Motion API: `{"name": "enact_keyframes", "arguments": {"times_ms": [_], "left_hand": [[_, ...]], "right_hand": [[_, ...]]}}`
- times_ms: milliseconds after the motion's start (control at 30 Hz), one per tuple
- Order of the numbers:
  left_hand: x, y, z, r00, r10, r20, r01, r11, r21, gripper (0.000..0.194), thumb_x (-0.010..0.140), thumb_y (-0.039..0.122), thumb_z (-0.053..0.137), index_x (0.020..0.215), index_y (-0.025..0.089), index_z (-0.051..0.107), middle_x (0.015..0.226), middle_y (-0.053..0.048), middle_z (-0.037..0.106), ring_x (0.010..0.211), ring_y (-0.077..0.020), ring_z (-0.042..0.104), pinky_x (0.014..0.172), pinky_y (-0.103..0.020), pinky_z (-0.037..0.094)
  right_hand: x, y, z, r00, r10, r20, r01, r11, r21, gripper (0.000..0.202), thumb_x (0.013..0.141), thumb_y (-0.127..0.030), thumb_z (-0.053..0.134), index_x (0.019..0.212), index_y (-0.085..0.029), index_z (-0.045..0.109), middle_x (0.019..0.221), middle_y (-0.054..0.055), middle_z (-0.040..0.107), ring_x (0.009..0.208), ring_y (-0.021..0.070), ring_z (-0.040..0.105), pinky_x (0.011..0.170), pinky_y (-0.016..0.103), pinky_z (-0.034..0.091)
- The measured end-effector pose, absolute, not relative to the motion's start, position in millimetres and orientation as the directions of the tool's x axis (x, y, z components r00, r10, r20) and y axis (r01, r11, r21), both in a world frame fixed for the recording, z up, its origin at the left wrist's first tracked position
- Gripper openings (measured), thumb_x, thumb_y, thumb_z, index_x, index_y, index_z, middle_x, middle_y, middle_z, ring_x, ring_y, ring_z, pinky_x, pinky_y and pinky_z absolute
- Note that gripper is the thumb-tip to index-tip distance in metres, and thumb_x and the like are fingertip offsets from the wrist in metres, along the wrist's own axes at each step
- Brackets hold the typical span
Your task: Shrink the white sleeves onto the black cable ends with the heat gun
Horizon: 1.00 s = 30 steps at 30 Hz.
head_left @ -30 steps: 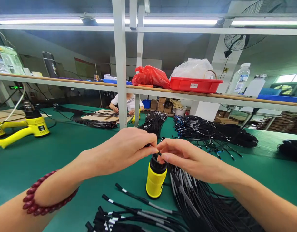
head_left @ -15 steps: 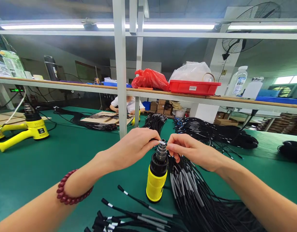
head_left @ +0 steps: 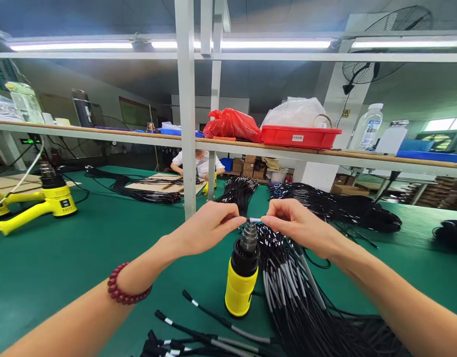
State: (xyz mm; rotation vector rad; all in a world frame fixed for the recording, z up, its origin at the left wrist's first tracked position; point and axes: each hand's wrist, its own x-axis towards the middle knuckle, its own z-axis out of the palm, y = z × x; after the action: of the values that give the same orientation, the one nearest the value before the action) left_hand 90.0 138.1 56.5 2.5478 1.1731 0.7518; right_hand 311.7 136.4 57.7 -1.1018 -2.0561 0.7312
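Between my two hands a thin black cable with a white sleeve (head_left: 254,219) is stretched level, just above the nozzle of an upright yellow heat gun (head_left: 241,285). My left hand (head_left: 209,225) pinches the cable's left end between thumb and forefinger. On the other side my right hand (head_left: 300,225) pinches it at the right end of the sleeve. Directly beside the heat gun lies a thick bundle of black cables (head_left: 298,287) with grey sections and white tips. Several more black cables with white bands (head_left: 209,310) lie in front on the green table (head_left: 112,233).
Two other yellow heat guns (head_left: 59,201) lie at the left. Further cable bundles (head_left: 332,206) spread behind my right hand. A metal post (head_left: 185,109) and a shelf (head_left: 146,136) with a red tray (head_left: 300,138) and bottles stand ahead. A person (head_left: 178,163) sits across the table.
My hands have drawn slightly apart and the cable has become level, showing the white sleeve in full between them. The view has tilted a little.
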Motion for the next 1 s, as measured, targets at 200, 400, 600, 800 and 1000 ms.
{"name": "enact_keyframes", "arguments": {"times_ms": [200, 400, 600, 800, 1000], "left_hand": [[93, 151, 49, 0.485, 0.802, 0.349, 0.603, -0.596, 0.531, 0.04, 0.098, 0.039, 0.038, 0.067, 0.017, 0.052, 0.065, 0.003, 0.053, 0.062, -0.0122, 0.046, 0.058, -0.024, 0.033], [94, 155, 47, 0.443, 0.819, 0.364, 0.591, -0.572, 0.568, 0.037, 0.094, 0.04, 0.044, 0.065, 0.018, 0.049, 0.061, 0.004, 0.049, 0.058, -0.0121, 0.041, 0.054, -0.024, 0.029], [96, 157, 48, 0.402, 0.845, 0.353, 0.597, -0.533, 0.6, 0.03, 0.09, 0.039, 0.05, 0.068, 0.018, 0.051, 0.06, 0.005, 0.045, 0.058, -0.0122, 0.038, 0.053, -0.025, 0.027], [95, 160, 46, 0.392, 0.844, 0.365, 0.584, -0.535, 0.61, 0.025, 0.087, 0.038, 0.055, 0.072, 0.018, 0.054, 0.062, 0.004, 0.05, 0.06, -0.0121, 0.041, 0.054, -0.025, 0.029], [95, 159, 47, 0.397, 0.832, 0.388, 0.56, -0.555, 0.615, 0.02, 0.086, 0.033, 0.058, 0.073, 0.019, 0.054, 0.062, 0.005, 0.049, 0.059, -0.0119, 0.042, 0.054, -0.025, 0.031]], "right_hand": [[309, 146, 53, -0.375, 0.877, 0.301, 0.521, 0.468, -0.714, 0.027, 0.08, -0.04, 0.057, 0.065, -0.019, 0.049, 0.059, -0.005, 0.041, 0.056, 0.0114, 0.035, 0.051, 0.024, 0.025], [307, 151, 52, -0.365, 0.874, 0.321, 0.55, 0.481, -0.683, 0.026, 0.08, -0.038, 0.055, 0.064, -0.019, 0.047, 0.059, -0.005, 0.041, 0.056, 0.0114, 0.035, 0.052, 0.025, 0.026], [307, 154, 50, -0.351, 0.885, 0.305, 0.567, 0.46, -0.684, 0.022, 0.082, -0.031, 0.057, 0.066, -0.019, 0.048, 0.059, -0.005, 0.043, 0.056, 0.011, 0.036, 0.051, 0.024, 0.026], [308, 156, 49, -0.34, 0.891, 0.299, 0.577, 0.449, -0.682, 0.019, 0.081, -0.023, 0.059, 0.065, -0.018, 0.049, 0.059, -0.005, 0.046, 0.056, 0.0106, 0.038, 0.051, 0.024, 0.028], [308, 156, 50, -0.349, 0.881, 0.319, 0.562, 0.469, -0.681, 0.018, 0.08, -0.021, 0.06, 0.065, -0.018, 0.049, 0.06, -0.005, 0.049, 0.056, 0.0109, 0.042, 0.051, 0.023, 0.03]]}}
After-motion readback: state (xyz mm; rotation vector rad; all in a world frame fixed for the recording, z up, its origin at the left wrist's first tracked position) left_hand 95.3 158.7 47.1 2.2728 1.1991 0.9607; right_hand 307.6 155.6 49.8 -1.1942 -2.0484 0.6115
